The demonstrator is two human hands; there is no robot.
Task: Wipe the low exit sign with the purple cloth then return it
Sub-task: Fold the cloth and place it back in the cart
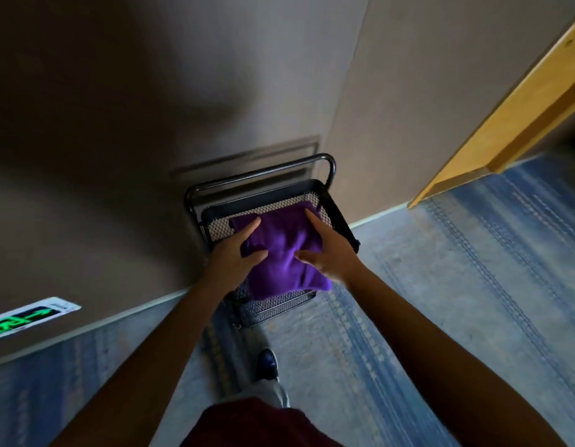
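A folded purple cloth point(281, 253) lies on the top mesh tray of a small black cart point(336, 209) standing against the wall. My left hand point(234, 250) grips the cloth's left edge, thumb on top. My right hand point(326, 250) holds its right side, fingers spread over the fabric. The low exit sign point(28, 317), white-framed with glowing green symbols, sits near the floor on the wall at the far left, well away from both hands.
The cart has a tubular handle point(263, 171) at its wall side and a lower mesh shelf. A blue patterned carpet point(441, 285) covers the floor. A wooden door frame point(512, 117) stands at the right. My shoe point(267, 362) is just behind the cart.
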